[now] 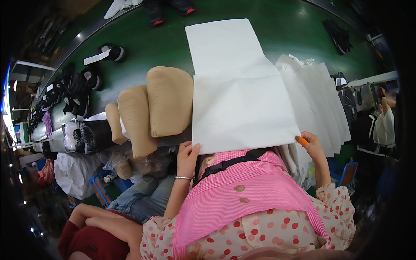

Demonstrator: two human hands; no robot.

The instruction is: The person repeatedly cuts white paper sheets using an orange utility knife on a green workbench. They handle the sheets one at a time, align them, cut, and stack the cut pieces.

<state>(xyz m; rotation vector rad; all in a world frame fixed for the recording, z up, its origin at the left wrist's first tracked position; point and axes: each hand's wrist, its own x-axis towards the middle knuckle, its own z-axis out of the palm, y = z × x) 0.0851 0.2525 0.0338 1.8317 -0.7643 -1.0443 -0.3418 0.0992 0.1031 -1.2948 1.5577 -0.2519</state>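
A worker in a pink apron (242, 208), a black strap (229, 164) at its top, holds the near edge of a white sheet (242, 106) between two bare hands. The right hand (313, 149), an orange finger cover (301, 141) on one digit, pinches the near right corner. The left hand (186, 159), a bracelet (184, 177) at its wrist, has its thumb and fingers at the near left corner; whether they close on it cannot be told. The sheet spreads forward from both hands, a line crossing it farther out that may be a fold or an overlap. Such a sheet would likely handle best with both corners level and a light, even pull, so that the line does not buckle.

Left of the grip, tan padded forms (170, 102) stand against or very near the sheet's side edge, seemingly leaving little sideways room. Just beyond the right hand, fanned white sheets (320, 106) lie along the other side, partly under it; a sideways drag could disturb them. The easier way appears to be up or straight ahead, where the green table (219, 11) shows past the sheet's far end. Farthest from the hands, dark shoes with red marks (169, 11) sit ahead and to the left, and a black shoe (336, 37) ahead and to the right.
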